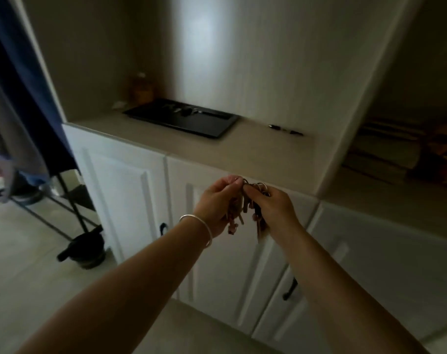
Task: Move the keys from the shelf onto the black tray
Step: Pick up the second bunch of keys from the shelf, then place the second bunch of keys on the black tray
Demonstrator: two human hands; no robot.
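A bunch of keys [242, 208] on metal rings hangs between my two hands, in front of the white cabinet doors and below the shelf edge. My left hand [217, 203], with a silver bangle on its wrist, pinches the bunch from the left. My right hand [273, 205] grips the rings from the right. The black tray [212, 125] lies on the beige shelf [255, 149], up and to the left of my hands. A few small dark items [186, 111] rest near its back; blur hides what they are.
A dark pen [286, 130] lies on the shelf right of the tray. A yellowish bottle [142, 89] stands behind the tray in the alcove corner. A blue curtain [20, 85] and a black stand [74, 198] are at left. Folded cloth [406, 154] sits at right.
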